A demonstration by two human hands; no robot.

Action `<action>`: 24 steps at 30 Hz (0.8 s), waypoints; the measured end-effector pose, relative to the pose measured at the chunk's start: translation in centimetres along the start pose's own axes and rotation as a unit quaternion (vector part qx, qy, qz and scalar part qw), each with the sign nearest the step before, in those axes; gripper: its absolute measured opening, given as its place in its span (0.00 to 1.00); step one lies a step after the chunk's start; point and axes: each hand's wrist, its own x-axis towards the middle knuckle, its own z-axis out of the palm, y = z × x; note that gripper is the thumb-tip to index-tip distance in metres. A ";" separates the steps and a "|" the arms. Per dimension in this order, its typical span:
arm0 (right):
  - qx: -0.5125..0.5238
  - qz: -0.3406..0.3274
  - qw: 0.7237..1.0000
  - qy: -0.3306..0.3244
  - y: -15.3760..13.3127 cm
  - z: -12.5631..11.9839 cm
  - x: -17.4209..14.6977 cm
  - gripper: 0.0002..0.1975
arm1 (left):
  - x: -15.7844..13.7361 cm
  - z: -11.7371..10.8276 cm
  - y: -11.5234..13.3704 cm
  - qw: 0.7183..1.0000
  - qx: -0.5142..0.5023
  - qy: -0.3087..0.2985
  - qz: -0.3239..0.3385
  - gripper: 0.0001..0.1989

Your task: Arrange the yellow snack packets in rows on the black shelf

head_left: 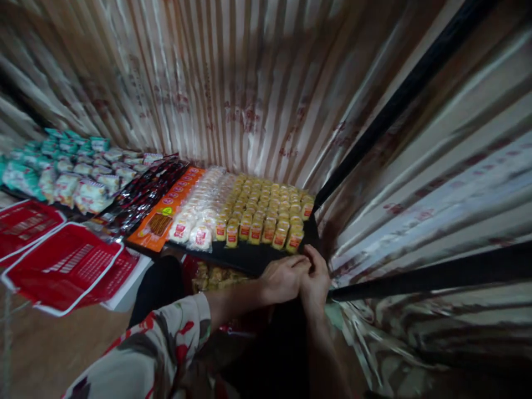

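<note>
My left hand (pixel 282 279) and my right hand (pixel 316 277) meet at the front right corner of a black shelf (pixel 249 259). Both are closed, fingers curled and pressed against each other; whatever lies between them, if anything, is hidden. Just beyond them stand rows of small yellow packets (pixel 266 208) with red labels. To the left of these are white wrapped packets (pixel 201 213), then an orange printed sheet (pixel 166 208) and dark shiny packets (pixel 143 194).
Farther left lie white bags (pixel 93 194) and teal bags (pixel 22 177). Red bags with white edging (pixel 66 266) hang at the front left. More yellow packets (pixel 216 275) show below the shelf. Plastic-covered corrugated walls (pixel 249 83) and black poles (pixel 386 116) close in behind and right.
</note>
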 end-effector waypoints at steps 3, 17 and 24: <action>0.016 -0.039 0.995 -0.095 -2.3 0.5 -4.9 0.18 | -5.9 0.6 -0.5 0.998 -0.050 0.011 -0.022 0.20; -0.061 0.069 0.866 -0.492 -2.8 11.8 -14.5 0.15 | -17.5 0.2 -9.2 0.922 0.028 -0.101 -0.372 0.18; -0.013 0.080 0.804 -0.590 0.6 15.2 -16.6 0.08 | -18.7 -0.8 -15.5 0.831 0.143 -0.327 -0.427 0.13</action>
